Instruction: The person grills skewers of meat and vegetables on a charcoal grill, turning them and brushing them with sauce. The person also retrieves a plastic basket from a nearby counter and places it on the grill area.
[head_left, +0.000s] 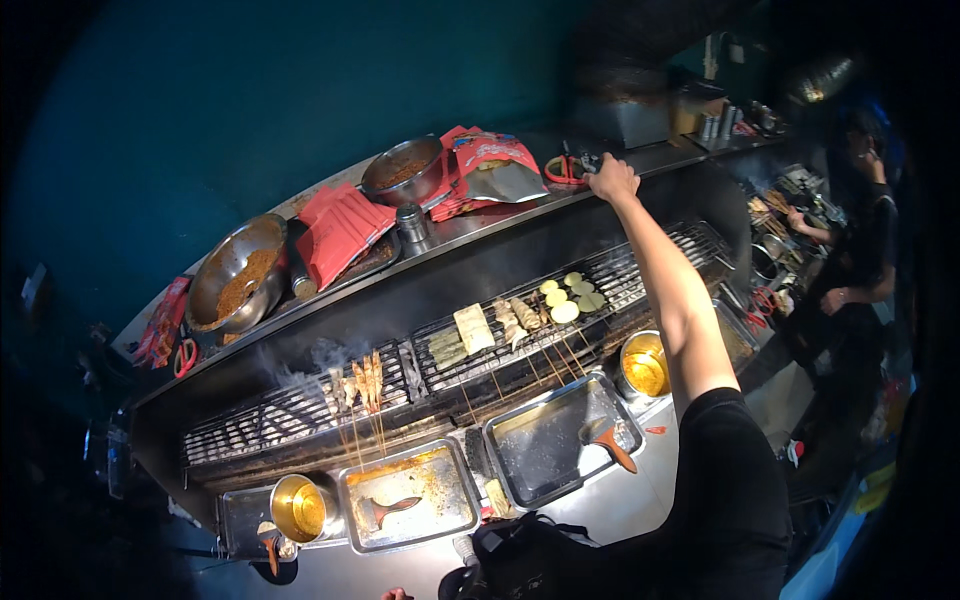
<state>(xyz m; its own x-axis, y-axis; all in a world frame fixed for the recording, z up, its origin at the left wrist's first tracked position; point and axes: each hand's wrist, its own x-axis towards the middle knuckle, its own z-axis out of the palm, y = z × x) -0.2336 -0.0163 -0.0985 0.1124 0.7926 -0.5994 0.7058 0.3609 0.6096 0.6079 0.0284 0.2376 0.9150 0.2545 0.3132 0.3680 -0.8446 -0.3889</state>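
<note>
My right hand (613, 178) reaches across the charcoal grill to the steel shelf (480, 223) behind it. Its fingers are curled by a small dark object (591, 162), just right of red-handled scissors (564, 171); whether they grip it is unclear. Only the fingertips of my left hand (396, 594) show at the bottom edge. Skewered food lies on the grill grate (247, 435): round pale-green slices (564, 311), scored pieces (525, 313), a flat pale slab (474, 330), green strips (447, 348) and shrimp-like pieces (367, 381).
Steel bowls of brown seasoning (247, 281), red packets (345, 232) and a shaker (412, 223) stand on the shelf. Along the front are trays (540, 442), brushes (616, 450) and pots of yellow oil (306, 510). A co-worker (862, 240) stands at the right. Smoke rises at left.
</note>
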